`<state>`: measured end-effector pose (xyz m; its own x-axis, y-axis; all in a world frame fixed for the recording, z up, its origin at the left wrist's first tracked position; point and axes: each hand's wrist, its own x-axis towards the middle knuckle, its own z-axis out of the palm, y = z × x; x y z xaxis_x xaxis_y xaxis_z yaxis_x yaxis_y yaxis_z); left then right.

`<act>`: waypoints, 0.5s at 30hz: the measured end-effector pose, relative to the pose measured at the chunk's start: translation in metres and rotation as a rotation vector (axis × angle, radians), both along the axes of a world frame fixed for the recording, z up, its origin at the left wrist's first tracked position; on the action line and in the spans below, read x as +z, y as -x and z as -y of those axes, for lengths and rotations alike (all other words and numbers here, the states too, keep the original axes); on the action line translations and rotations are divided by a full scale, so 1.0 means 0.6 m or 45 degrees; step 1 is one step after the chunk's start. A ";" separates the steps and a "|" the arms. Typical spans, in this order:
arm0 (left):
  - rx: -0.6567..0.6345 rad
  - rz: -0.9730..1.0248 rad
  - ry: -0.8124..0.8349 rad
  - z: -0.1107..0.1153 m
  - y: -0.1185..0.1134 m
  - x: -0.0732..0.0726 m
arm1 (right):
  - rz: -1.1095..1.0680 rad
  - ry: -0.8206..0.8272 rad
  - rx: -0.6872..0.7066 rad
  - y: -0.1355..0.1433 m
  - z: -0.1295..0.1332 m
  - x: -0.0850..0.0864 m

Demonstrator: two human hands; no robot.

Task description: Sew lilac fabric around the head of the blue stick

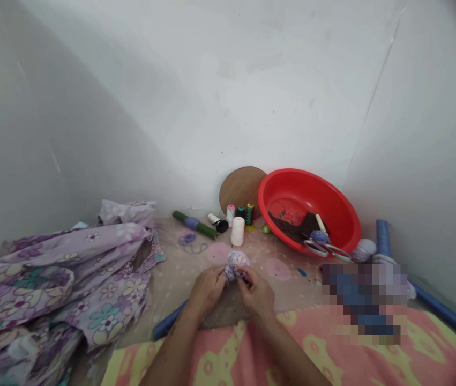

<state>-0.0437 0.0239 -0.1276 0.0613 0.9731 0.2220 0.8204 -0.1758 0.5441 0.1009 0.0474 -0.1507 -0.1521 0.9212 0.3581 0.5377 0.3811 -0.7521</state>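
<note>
A small rounded bundle of floral cloth [237, 260] is between my two hands at the lower middle of the view. My left hand [208, 287] pinches its lower left side, fingers closed on the gathered cloth. On the right, my right hand [255, 289] grips the bundle's lower right side with thumb and fingers together. The bundle's round top points away from me, and its gathered part lies between my fingertips. Just beyond it stands a white thread spool [238, 231].
Floral fabric [107, 289] is heaped at left. Several small spools and a green tube [195, 224] lie behind. A tilted red basin [312, 187] holds dark material, with scissors [328, 250] at its rim. Blue rolls [445, 311] lie right; a pink-yellow cloth [219, 356] is nearest.
</note>
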 end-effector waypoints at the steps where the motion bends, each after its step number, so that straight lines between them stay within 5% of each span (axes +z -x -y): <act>1: 0.006 0.007 0.006 0.000 0.000 0.000 | -0.057 -0.038 -0.007 -0.005 -0.006 -0.002; 6: 0.056 0.017 0.000 -0.002 -0.003 0.000 | -0.602 0.065 0.159 -0.013 -0.024 -0.010; 9: 0.085 0.013 -0.002 -0.004 -0.002 -0.004 | -0.756 0.125 0.301 -0.008 -0.007 0.010; 15: 0.092 0.087 0.014 -0.009 0.004 -0.006 | -0.134 -0.185 0.847 0.006 0.093 0.069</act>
